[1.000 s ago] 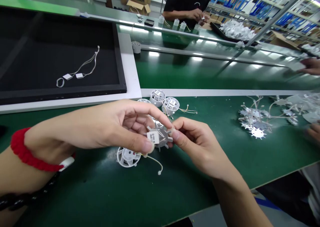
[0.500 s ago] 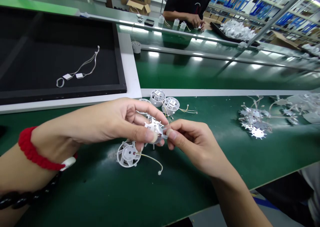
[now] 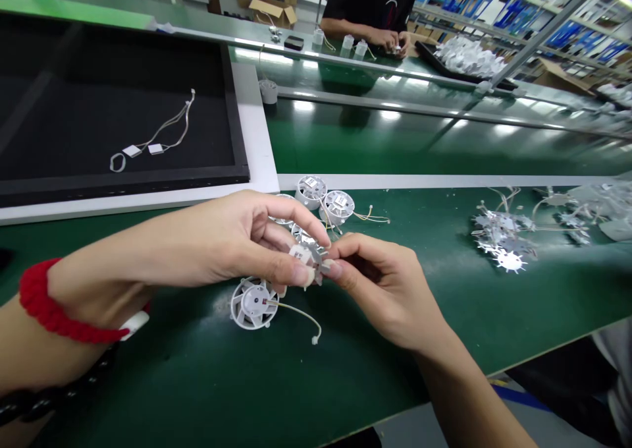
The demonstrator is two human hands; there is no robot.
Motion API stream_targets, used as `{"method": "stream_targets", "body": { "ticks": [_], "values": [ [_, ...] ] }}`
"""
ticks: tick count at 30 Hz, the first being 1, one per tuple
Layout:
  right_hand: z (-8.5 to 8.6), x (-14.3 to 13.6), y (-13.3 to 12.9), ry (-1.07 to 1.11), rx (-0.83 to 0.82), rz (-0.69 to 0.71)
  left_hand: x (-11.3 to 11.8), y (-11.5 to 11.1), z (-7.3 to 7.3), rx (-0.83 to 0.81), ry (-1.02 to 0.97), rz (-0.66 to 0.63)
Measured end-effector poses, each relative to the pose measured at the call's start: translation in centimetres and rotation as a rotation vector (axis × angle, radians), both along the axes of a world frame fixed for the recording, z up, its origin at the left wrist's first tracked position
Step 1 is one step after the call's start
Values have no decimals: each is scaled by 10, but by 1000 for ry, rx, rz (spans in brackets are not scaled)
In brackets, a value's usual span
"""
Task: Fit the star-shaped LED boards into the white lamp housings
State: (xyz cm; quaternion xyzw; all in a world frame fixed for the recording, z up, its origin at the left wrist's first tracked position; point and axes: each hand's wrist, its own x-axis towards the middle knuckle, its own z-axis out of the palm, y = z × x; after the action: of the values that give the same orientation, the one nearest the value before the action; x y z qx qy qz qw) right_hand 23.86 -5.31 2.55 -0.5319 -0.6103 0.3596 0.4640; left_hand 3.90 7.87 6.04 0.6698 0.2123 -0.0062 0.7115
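Observation:
My left hand (image 3: pixel 247 240) is closed, holding a small white and silver part (image 3: pixel 302 254) between thumb and fingers, with a label-like marking on it. A toothed silver metal plate (image 3: pixel 320 261) stands tilted at its right side. My right hand (image 3: pixel 382 283) pinches the right edge of this metal plate with thumb and forefinger. Fingers hide much of both pieces. Just below, a round white fan housing (image 3: pixel 253 304) with a cable lies on the green table. Behind the fingers are several round white fan units (image 3: pixel 338 205), some with labels and cables.
To the right lies a pile of silver star-shaped plates (image 3: pixel 503 234), beside clear plastic (image 3: pixel 600 207). A black tray (image 3: pixel 197 161) with wired white pieces (image 3: pixel 156 149) is at the left. Across the bench, a co-worker's hands (image 3: pixel 392 41) work near a tray of white parts (image 3: pixel 469 58).
The part in my hands has turned: the metal plate now stands edge-on and the labelled white side shows. Both hands stay in nearly the same place.

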Motion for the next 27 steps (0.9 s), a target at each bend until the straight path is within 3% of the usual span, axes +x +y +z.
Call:
{"method": "stream_targets", "body": {
  "ticks": [7,19,27],
  "values": [
    [-2,-1,1,-30,-6,-50,2,3,-1,-27,-67,28],
    [-1,-2,0,39,-68,-11,4,1,-1,-67,-73,49],
    [3,-1,-2,164,-133,-7,6,0,1,-54,18,95]
  ]
}}
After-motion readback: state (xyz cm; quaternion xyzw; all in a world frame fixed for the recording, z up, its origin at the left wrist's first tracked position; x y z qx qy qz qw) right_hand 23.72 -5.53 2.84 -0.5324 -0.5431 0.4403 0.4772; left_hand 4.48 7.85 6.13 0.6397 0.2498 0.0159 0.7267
